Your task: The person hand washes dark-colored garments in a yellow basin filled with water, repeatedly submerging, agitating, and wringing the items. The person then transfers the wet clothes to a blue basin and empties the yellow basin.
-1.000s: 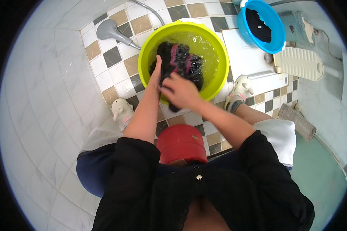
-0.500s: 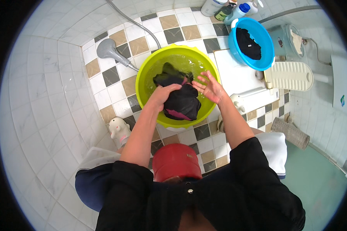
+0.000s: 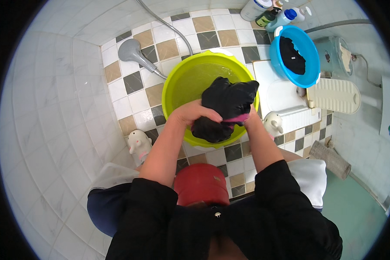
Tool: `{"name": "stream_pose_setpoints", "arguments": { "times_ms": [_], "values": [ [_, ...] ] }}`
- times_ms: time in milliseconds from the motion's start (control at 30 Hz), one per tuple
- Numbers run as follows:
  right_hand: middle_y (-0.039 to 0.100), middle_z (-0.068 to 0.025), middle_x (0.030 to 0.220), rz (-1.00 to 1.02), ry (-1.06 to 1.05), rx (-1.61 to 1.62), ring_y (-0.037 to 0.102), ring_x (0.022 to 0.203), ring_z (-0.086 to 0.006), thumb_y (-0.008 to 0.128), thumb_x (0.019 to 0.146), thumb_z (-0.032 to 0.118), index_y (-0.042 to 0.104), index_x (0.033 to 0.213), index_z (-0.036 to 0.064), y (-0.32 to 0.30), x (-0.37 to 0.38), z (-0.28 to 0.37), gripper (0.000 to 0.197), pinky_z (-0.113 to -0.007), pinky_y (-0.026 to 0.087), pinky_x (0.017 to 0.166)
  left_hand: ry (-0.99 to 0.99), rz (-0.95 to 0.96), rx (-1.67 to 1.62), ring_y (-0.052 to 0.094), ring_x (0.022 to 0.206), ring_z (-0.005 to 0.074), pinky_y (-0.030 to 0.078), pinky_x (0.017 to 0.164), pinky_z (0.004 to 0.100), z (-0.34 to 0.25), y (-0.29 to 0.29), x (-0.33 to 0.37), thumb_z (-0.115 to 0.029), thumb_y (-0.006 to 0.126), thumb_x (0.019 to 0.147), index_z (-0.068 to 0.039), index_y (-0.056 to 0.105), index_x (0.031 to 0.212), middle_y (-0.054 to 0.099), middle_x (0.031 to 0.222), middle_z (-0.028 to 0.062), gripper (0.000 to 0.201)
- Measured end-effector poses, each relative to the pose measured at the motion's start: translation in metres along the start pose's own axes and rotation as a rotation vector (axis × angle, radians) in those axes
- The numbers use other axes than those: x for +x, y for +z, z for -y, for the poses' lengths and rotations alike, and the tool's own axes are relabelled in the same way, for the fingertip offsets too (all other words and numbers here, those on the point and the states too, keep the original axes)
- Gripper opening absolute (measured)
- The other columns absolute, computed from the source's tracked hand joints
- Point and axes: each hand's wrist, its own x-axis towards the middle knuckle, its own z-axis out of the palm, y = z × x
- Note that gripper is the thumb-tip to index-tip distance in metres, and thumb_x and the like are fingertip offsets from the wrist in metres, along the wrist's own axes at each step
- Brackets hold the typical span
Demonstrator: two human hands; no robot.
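Observation:
A wet black garment with a magenta patch is bunched between my hands, over the lime-green basin. My left hand grips its left side, with the thumb lying across the cloth. My right hand holds the garment's right edge; most of its fingers are hidden behind the fabric. Cloudy water shows in the basin to the left of the cloth.
A grey shower head lies on the checkered tiles left of the basin. At the far right stands a blue basin with dark cloth inside, near several bottles. A red bucket-like object sits between my knees.
Both hands have brought the garment up and to the right, gathering it together. My right hand, spread beside the cloth before, now grasps it. The whole view has shifted slightly.

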Motion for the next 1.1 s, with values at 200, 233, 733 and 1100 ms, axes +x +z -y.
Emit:
{"name": "stream_pose_setpoints", "arguments": {
  "times_ms": [200,233,733,1100],
  "values": [
    [0.061,-0.0091,0.107,-0.204,-0.005,-0.275,0.060,0.097,-0.0207,0.068,0.083,0.024,0.054,0.117,0.0117,-0.008,0.007,0.032,0.039,-0.037,0.050,0.083,-0.177,-0.290,-0.344,0.063,0.095,0.0212,0.049,0.089,0.0349,0.069,-0.073,0.023,-0.025,0.068,0.079,-0.001,0.060,0.112,0.065,0.106,0.0117,0.041],
    [0.063,-0.0070,0.100,-0.253,-0.068,-0.451,0.060,0.092,-0.0179,0.070,0.080,0.018,0.057,0.111,0.0132,0.008,0.011,0.032,0.034,-0.034,0.052,0.078,-0.187,-0.377,-0.393,0.063,0.094,0.0218,0.049,0.088,0.0350,0.075,-0.075,0.026,-0.025,0.067,0.080,-0.001,0.060,0.112,0.065,0.106,0.0120,0.041],
    [0.062,-0.0202,0.093,-0.371,-0.532,-1.379,0.058,0.092,-0.0376,0.073,0.072,0.027,0.058,0.105,0.0033,-0.011,0.077,-0.039,0.044,-0.041,0.047,0.080,-0.074,-0.526,-0.692,0.054,0.106,0.0280,0.041,0.096,0.0441,0.102,-0.098,0.053,-0.067,0.055,0.076,-0.009,0.052,0.125,0.058,0.119,0.0132,0.076],
    [0.051,-0.0099,0.078,-0.331,-0.953,-1.709,0.055,0.071,-0.0320,0.074,0.070,0.026,0.054,0.084,0.0071,0.092,-0.002,-0.072,0.030,-0.037,0.045,0.060,0.251,-0.468,-0.594,0.060,0.093,0.0201,0.047,0.085,0.0347,0.102,-0.041,0.045,-0.047,0.046,0.092,-0.012,0.062,0.104,0.064,0.099,0.0079,0.041]
  ]
}}
